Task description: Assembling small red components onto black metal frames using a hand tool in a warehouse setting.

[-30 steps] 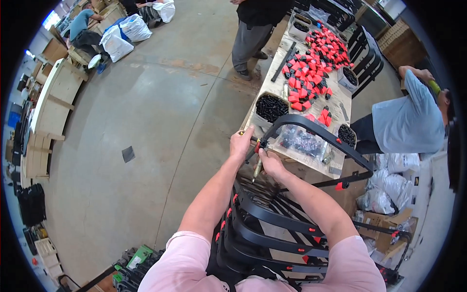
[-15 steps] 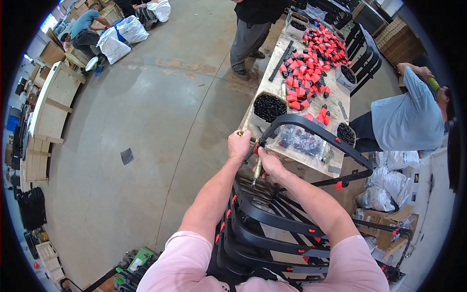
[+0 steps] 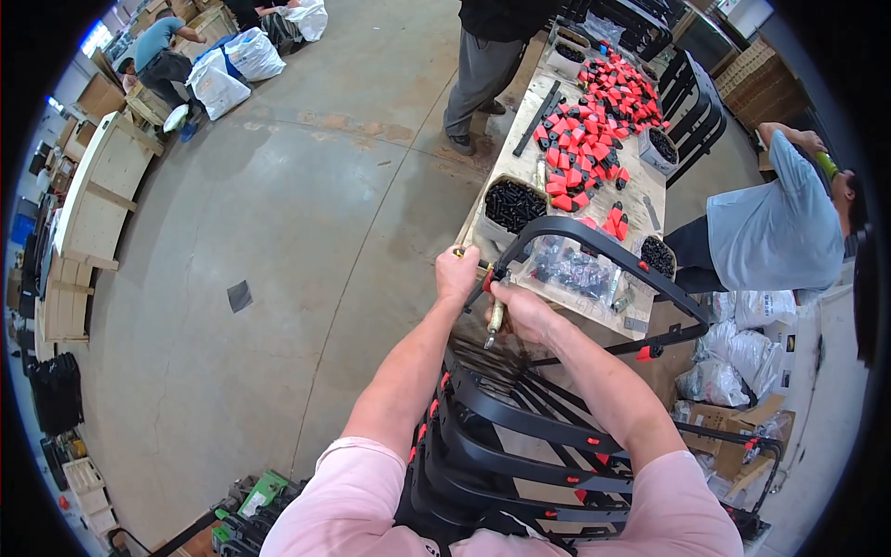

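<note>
My left hand [image 3: 458, 274] is closed in a fist around a yellow-and-black handle [image 3: 459, 252], just beside the left end of the curved black frame [image 3: 594, 239]. My right hand [image 3: 527, 314] is curled round a pale, metal-tipped tool [image 3: 497, 320], its tip pointing down and toward me. I can't tell how tightly my right fingers press, since most are hidden. Between my hands sits a red fitting [image 3: 488, 281] on the frame, whose upper bend rises over the near end of the wooden table [image 3: 524, 165]. Another red fitting [image 3: 650, 353] sits at the frame's right end.

I judge I'm at the fastening step: one hand steadying or turning the handle, the other working the pale tool near the same joint. What meets what inside that joint is too small to make out. The next move, as I see it, calls for a firm left fist and a small, square turn at the joint, so the fitting doesn't twist.

Far of my hands stand a bin of black parts [image 3: 515, 205] and a heap of red-and-black pieces [image 3: 585, 158]; near me are more black frames [image 3: 534, 420].
</note>
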Available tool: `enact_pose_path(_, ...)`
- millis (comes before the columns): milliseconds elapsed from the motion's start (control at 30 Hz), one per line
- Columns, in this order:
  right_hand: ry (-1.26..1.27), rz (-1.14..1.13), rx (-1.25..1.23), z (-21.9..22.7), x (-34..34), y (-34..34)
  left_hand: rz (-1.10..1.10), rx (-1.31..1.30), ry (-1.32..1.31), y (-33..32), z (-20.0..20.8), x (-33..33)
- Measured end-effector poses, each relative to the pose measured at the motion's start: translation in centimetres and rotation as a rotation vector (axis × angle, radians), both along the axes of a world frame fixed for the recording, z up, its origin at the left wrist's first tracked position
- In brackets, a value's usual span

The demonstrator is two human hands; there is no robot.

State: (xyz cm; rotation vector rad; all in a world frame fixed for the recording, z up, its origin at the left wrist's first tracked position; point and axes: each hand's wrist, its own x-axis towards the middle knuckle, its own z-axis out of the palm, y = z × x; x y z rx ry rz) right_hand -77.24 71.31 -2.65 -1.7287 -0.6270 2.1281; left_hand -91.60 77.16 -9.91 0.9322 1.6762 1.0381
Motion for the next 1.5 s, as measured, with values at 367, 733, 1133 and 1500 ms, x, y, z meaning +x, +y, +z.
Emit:
enact_pose_path(367,-0.585,0.425,0.545,-4.8,0.8,-1.1,0.012,0.001,-0.044,-0.2,0.9,0.6)
enact_pose_path(733,-0.342,0.111,0.217,-2.1,-1.3,-1.4,-0.004,0.004,-0.037,0.0,0.1,0.3)
enact_pose_path(1133,-0.252,0.003,0.133,-0.8,-1.3,-1.0,-0.006,0.037,-0.059,0.0,-0.6,0.4)
enact_pose_path(1500,-0.202,0.001,0.078,0.2,-1.4,-0.3,0.025,0.119,-0.056,0.0,-0.3,0.3)
